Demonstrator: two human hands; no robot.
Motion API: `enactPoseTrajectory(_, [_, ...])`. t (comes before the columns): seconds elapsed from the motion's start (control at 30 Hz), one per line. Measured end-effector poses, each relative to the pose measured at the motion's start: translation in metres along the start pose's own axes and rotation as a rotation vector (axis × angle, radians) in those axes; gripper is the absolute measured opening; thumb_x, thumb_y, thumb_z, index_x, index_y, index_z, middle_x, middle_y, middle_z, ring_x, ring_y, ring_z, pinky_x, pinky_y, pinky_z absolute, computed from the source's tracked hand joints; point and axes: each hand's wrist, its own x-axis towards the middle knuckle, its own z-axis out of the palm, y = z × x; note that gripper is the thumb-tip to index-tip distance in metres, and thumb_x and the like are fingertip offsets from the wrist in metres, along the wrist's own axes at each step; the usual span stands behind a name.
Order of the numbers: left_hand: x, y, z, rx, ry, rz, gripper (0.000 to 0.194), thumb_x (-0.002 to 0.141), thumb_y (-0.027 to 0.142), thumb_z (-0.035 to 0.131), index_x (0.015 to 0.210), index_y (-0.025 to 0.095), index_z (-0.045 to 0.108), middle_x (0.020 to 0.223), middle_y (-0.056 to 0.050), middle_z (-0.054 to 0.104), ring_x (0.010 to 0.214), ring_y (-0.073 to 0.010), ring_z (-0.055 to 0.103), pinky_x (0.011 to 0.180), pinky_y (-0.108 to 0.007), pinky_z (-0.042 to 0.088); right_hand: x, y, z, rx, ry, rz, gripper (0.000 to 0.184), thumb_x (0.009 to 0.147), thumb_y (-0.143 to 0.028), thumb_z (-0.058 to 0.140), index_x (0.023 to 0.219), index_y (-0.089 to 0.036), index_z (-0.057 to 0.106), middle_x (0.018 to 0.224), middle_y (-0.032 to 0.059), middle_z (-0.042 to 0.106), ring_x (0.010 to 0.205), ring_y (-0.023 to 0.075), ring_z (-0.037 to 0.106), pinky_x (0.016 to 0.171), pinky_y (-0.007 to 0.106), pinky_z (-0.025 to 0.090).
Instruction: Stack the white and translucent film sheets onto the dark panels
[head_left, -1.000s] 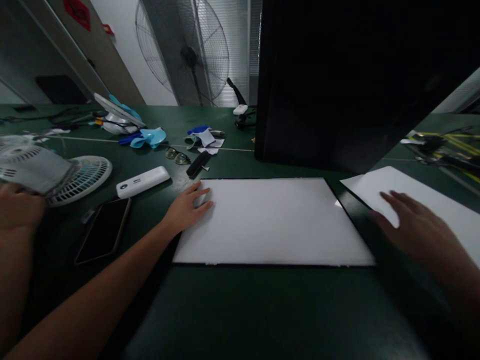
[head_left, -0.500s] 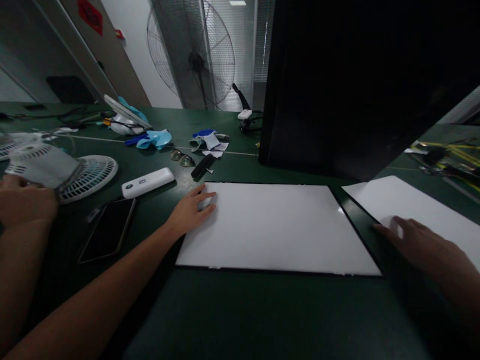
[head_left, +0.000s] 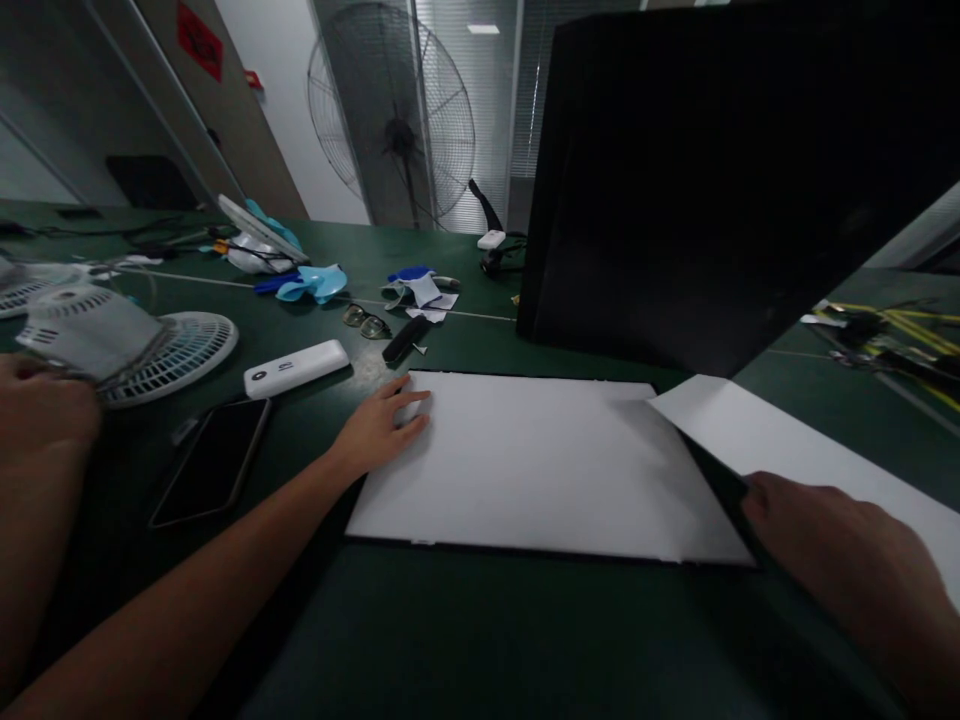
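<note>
It's a dim room, with blinds point(head_left: 484, 140) and a big wire fan point(head_left: 400, 137) beyond the far edge of a dark green desk point(head_left: 487, 640). On the desk I count one black slab point(head_left: 705, 190) standing upright, one phone point(head_left: 214, 460), one white bar point(head_left: 296, 368) and one pair of glasses point(head_left: 367, 322). At the far left, another person's hand point(head_left: 49, 410) is at a white fan point(head_left: 184, 350).

There is one panel point(head_left: 540, 470), flat on the desk in front of the slab, its long axis running left to right. The left hand point(head_left: 379, 430) lies on its left edge, fingers spread, gripping nothing. One sheet point(head_left: 810, 450) slants from the far left to the near right, its corner pointing left over the panel's far right corner. The right hand point(head_left: 847, 560) is curled closed on the sheet's near edge.
</note>
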Motion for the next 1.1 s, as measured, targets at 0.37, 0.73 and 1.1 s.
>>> enactPoseTrajectory(0.37, [0.0, -0.007, 0.004, -0.01, -0.013, -0.015, 0.064, 0.097, 0.067, 0.055, 0.145, 0.028, 0.07, 0.172, -0.01, 0.042, 0.147, -0.0378, 0.055, 0.126, -0.054, 0.041, -0.042, -0.089, 0.008, 0.004, 0.594, -0.962, 0.044, 0.102, -0.008, 0.038, 0.123, -0.016, 0.076, 0.12, 0.0071, 0.075, 0.098, 0.0224, 0.076, 0.075, 0.038, 0.07])
enactPoseTrajectory(0.73, [-0.002, -0.005, -0.001, -0.104, -0.021, 0.037, 0.092, 0.096, 0.088, 0.04, 0.154, 0.02, 0.061, 0.172, -0.015, 0.042, 0.157, -0.0371, 0.044, 0.131, -0.054, 0.032, -0.052, -0.127, 0.008, 0.223, 0.283, -1.155, 0.062, 0.106, -0.025, 0.051, 0.167, -0.02, 0.04, 0.171, 0.0078, 0.031, 0.152, 0.0257, 0.043, 0.113, 0.044, 0.056])
enactPoseTrajectory(1.1, [0.005, -0.011, 0.008, -0.057, 0.08, -0.062, 0.085, 0.091, 0.085, 0.055, 0.145, 0.02, 0.068, 0.169, -0.015, 0.047, 0.152, -0.0362, 0.05, 0.13, -0.052, 0.036, -0.031, -0.084, 0.028, 0.052, 0.485, -0.909, 0.054, 0.112, -0.051, 0.044, 0.146, -0.014, 0.063, 0.151, 0.0119, 0.059, 0.131, 0.0324, 0.062, 0.095, 0.056, 0.065])
